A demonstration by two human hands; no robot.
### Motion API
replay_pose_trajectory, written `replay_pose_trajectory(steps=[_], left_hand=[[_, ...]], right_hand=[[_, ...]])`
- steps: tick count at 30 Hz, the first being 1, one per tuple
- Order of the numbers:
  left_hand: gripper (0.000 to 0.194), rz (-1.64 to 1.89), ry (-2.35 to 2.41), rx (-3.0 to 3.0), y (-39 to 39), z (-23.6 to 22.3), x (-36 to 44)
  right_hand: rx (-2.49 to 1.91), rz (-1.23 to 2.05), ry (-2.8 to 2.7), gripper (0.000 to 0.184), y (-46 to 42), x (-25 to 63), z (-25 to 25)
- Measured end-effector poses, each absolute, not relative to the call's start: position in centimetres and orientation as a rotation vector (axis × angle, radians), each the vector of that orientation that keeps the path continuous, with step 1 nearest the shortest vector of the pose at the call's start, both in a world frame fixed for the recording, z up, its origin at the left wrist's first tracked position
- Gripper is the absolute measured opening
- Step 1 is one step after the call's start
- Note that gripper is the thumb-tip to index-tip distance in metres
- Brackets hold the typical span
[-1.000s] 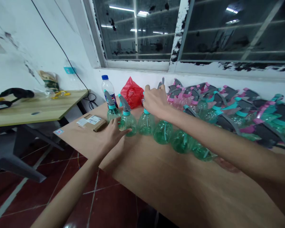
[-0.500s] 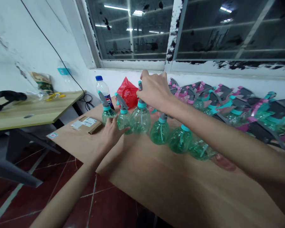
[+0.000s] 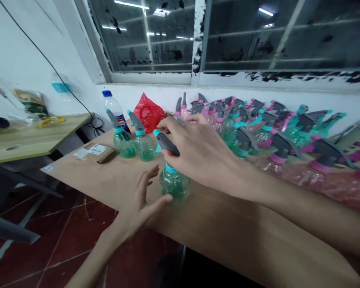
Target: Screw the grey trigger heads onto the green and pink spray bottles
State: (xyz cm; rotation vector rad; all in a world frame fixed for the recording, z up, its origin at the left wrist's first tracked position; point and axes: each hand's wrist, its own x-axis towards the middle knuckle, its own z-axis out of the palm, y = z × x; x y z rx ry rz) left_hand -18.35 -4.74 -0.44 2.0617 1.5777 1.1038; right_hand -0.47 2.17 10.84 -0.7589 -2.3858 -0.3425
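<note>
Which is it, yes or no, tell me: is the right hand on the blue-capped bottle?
No, the right hand is around the grey trigger head of a green spray bottle.

The bench (image 3: 210, 228) has a flat, bare strip along its near edge, but the right arm (image 3: 276, 200) hangs over part of it. The right hand (image 3: 201, 150) blocks the way down to the top of the front green bottle (image 3: 174, 185), and the left hand (image 3: 135, 205) fills the space on that bottle's left. Bare room lies between the left hand and the flat box (image 3: 106, 155). Two more green bottles (image 3: 145, 148) stand close together, with the soda bottle (image 3: 115, 107) and red bag (image 3: 150, 114) behind them. On the right, a big crowd of bottles (image 3: 277, 158) leaves only tiny gaps.
</note>
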Motion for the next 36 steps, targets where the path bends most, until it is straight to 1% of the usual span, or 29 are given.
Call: replay_pose_trajectory(steps=[2,3,8,11,13,17,18,20,21,23,27,29,31,33,36], left_hand=[[0.078,1.051,1.470,2.089,-5.5,-1.1,-15.7],[0.081,1.042,1.442,2.106,-5.7,-1.5,-14.4],[0.078,1.045,1.357,2.141,-6.0,-3.4,-8.6],[0.079,1.087,1.355,2.090,-6.2,-4.2,-5.8],[0.079,1.108,1.334,2.054,-6.2,-4.6,-4.3],[0.079,1.090,1.304,2.016,-5.7,-5.0,-2.0],[0.078,1.082,1.305,2.013,-5.6,-5.1,-1.6],[0.076,1.063,1.301,2.023,-5.5,-5.5,-0.9],[0.076,1.060,1.292,2.040,-5.4,-5.7,-0.7],[0.077,1.042,1.288,2.081,-5.4,-6.1,-0.2],[0.080,0.976,1.318,2.110,-5.7,-6.6,0.6],[0.081,0.968,1.295,2.120,-5.8,-6.5,0.8],[0.085,0.933,1.280,2.152,-5.8,-6.3,0.8],[0.091,0.858,1.288,2.217,-5.6,-6.3,0.4],[0.104,0.738,1.302,2.373,-5.2,-6.8,-0.4]], right_hand=[[-0.769,-0.313,-2.381,0.034,0.7,1.8,10.2],[-0.769,-0.308,-2.369,0.034,0.0,2.9,10.0],[-0.810,-0.254,-2.258,0.035,-2.2,8.6,8.6],[-0.887,-0.039,-2.197,0.037,-2.6,11.9,7.8],[-0.875,0.203,-2.172,0.048,-2.4,13.9,7.1],[-0.692,0.616,-2.152,0.083,-1.6,17.0,5.2],[-0.675,0.691,-2.137,0.089,-1.4,17.4,4.6],[-0.691,0.778,-2.102,0.094,-1.0,18.0,3.5],[-0.707,0.792,-2.086,0.092,-0.9,18.0,2.9],[-0.726,0.808,-2.047,0.084,-0.7,17.9,2.1],[-0.697,0.863,-1.941,0.051,-0.7,17.4,1.5],[-0.700,0.863,-1.911,0.038,-0.7,17.2,1.6],[-0.711,0.868,-1.902,0.037,-0.7,17.2,1.6],[-0.711,0.875,-1.902,0.041,-0.5,17.3,1.5],[-0.714,0.876,-1.885,0.043,-0.2,17.4,1.2]])
